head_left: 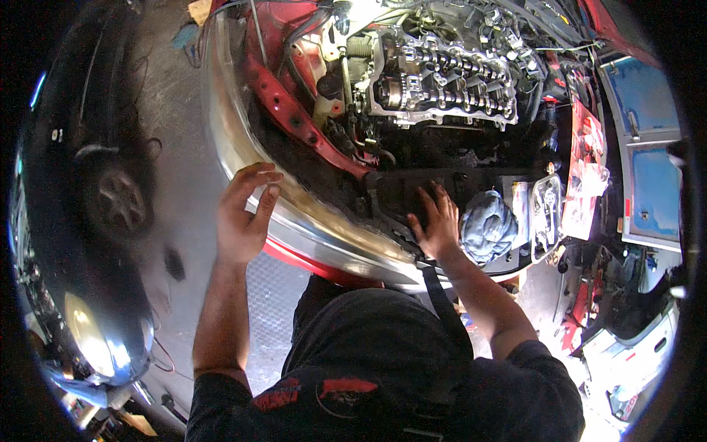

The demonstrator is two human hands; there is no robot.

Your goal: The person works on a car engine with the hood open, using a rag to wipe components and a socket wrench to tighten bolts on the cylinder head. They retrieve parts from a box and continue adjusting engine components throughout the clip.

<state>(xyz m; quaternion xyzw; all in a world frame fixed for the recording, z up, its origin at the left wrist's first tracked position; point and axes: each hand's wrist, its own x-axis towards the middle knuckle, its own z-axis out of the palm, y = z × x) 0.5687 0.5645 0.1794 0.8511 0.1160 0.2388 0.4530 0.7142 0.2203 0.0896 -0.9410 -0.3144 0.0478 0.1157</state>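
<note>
Black panel across the nose of the car [387,191] is basically the shelf here. Sitting on it: a bunched-up gray-blue rag [488,228], a slim pale item [520,214] right beside that (can't tell what), then a shiny metal frame-looking piece [546,214]. Right hand [437,221] is spread over the panel just left of the rag. Concrete floor [173,180] is gray, with a dark car [96,169] parked on it and a checker-textured patch [261,309], mat or tile, no idea which.
</note>
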